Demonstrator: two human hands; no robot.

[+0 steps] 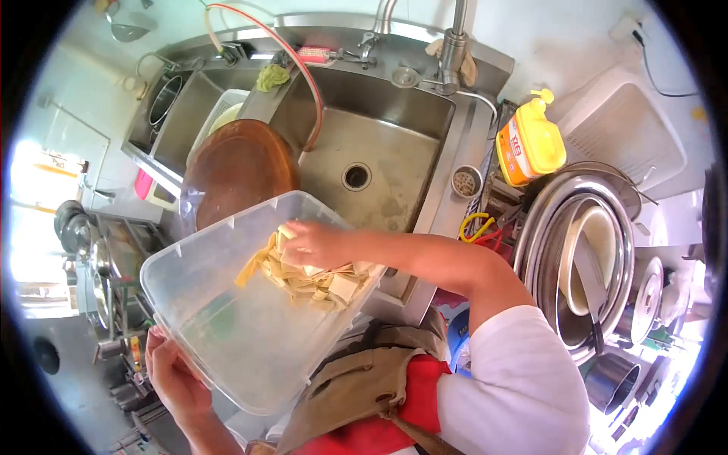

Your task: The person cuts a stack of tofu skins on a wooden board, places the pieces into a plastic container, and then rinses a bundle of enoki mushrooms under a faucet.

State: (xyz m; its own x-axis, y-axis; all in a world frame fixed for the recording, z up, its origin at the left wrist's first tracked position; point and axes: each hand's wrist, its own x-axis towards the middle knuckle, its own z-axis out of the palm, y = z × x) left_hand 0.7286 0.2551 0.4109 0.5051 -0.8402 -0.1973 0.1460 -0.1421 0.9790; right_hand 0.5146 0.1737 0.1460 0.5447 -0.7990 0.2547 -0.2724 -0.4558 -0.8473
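Note:
A clear plastic bin (220,326) is held up in front of me, tilted, its far end over the near edge of the sink. My left hand (176,371) is closed on its lower left rim, the thumb at the edge and the other fingers partly hidden by the wall. Inside, pale yellow flat strips and pieces (334,288) lie heaped against the right side. My right hand (312,244) reaches in over the heap, its fingers curled around some of the strips. One darker yellow strip sticks out to the left of that hand.
A steel sink (394,152) with a drain lies ahead. A round brown wooden board (246,173) leans left of it, beneath a red hose (303,64). On the right stand a yellow detergent jug (531,140), a small metal cup (466,180) and stacked steel basins (531,258).

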